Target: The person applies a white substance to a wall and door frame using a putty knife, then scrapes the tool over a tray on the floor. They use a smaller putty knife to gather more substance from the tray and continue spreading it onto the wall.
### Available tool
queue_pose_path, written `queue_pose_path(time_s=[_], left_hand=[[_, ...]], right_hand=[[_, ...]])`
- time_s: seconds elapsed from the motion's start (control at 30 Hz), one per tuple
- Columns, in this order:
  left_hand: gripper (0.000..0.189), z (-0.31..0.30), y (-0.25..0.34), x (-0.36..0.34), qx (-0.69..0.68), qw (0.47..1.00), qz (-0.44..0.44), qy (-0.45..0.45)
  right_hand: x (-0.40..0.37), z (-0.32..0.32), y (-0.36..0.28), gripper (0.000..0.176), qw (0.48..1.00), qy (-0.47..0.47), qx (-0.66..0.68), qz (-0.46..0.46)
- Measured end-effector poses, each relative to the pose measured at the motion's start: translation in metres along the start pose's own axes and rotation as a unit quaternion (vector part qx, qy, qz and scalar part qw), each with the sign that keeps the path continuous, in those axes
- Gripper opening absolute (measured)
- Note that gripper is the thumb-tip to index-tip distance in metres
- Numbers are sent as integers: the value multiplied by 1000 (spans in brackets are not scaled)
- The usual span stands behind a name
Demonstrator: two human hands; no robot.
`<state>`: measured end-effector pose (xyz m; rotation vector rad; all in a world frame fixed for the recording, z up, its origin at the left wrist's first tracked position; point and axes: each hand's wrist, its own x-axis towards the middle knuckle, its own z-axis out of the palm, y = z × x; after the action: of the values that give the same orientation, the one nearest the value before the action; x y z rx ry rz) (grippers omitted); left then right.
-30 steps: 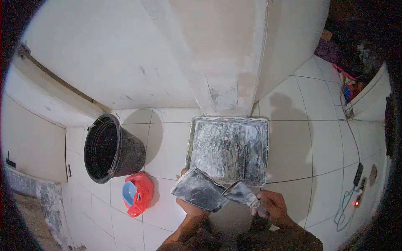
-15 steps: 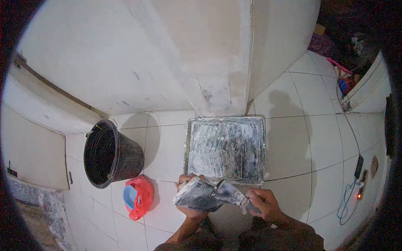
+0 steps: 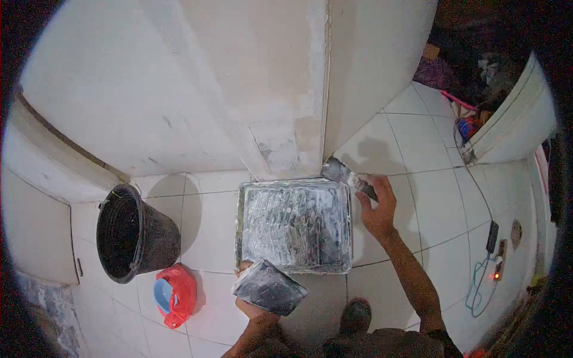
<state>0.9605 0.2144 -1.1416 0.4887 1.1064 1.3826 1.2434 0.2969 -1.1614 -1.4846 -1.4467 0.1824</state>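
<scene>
My left hand [image 3: 256, 309] grips a flat, rectangular plate [image 3: 271, 289] smeared with grey-white paste, below the tray's lower left edge. Out to the right, my right hand [image 3: 378, 206] is closed round the handle of a putty knife [image 3: 339, 172]. The knife's blade is at the foot of the wall corner, by the upper right corner of the tray; whether it touches the wall I cannot tell. The square tray [image 3: 351, 238], streaked with white paste, lies on the tiles against the wall base.
A black bucket [image 3: 161, 237] lies tilted at the left, with a red plastic bag [image 3: 186, 292] and blue bowl [image 3: 162, 295] below it. At the right are a power strip [image 3: 500, 262] and cables. My shoe [image 3: 356, 315] shows at the bottom.
My right hand has moved the putty knife away from the plate, up and right to the wall corner. The plate stays in my left hand. The view has shifted slightly.
</scene>
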Motion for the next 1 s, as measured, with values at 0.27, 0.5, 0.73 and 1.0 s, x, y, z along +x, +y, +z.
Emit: queue_pose_path(time_s=[0.27, 0.5, 0.73, 1.0], left_hand=[[25, -21, -39, 2, -282, 949, -72, -124], [29, -16, -33, 3, -261, 956, -133, -21], [27, -18, -33, 5, -351, 923, -116, -102], [23, -18, -34, 0, -379, 911, -148, -66]], right_hand=[[36, 30, 39, 34, 988, 18, -105, -114], [55, 39, 40, 34, 981, 7, -133, -143], [43, 38, 56, 28, 984, 42, -145, -94], [54, 46, 34, 30, 990, 27, -110, -81]])
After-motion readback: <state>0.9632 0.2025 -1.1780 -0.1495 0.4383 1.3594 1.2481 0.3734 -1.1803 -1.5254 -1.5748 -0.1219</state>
